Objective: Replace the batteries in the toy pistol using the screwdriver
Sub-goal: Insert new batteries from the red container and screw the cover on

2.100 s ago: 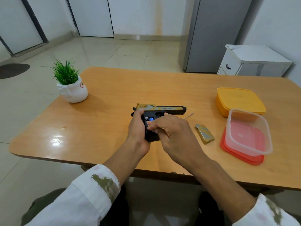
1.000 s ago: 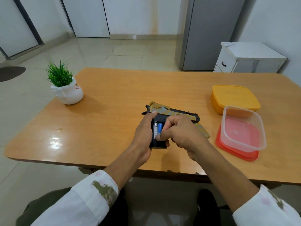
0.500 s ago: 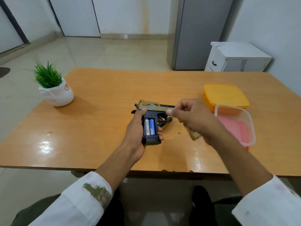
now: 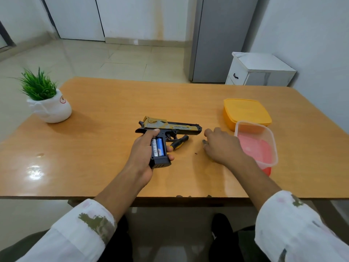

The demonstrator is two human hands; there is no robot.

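Observation:
The toy pistol (image 4: 181, 127), black with a gold slide, lies on its side mid-table. My left hand (image 4: 141, 157) grips its handle. The battery bay faces up, uncovered, with a white and a blue battery (image 4: 157, 147) side by side in it. A screwdriver (image 4: 179, 143) with a black and yellow handle lies just under the trigger guard. My right hand (image 4: 222, 146) is palm down on the table to the right. Its thumb and fingers curl over the gold battery cover (image 4: 204, 142), of which only a small end shows.
A clear plastic box (image 4: 264, 129) stands on a red lid right beside my right hand, with a closed yellow box (image 4: 245, 110) behind it. A small plant in a white pot (image 4: 51, 108) stands at the far left. The wooden table's (image 4: 113, 103) near edge is close to my body.
My right hand left the battery bay and moved right and down onto the battery cover. The screwdriver now shows beside the pistol. My left hand keeps hold of the handle.

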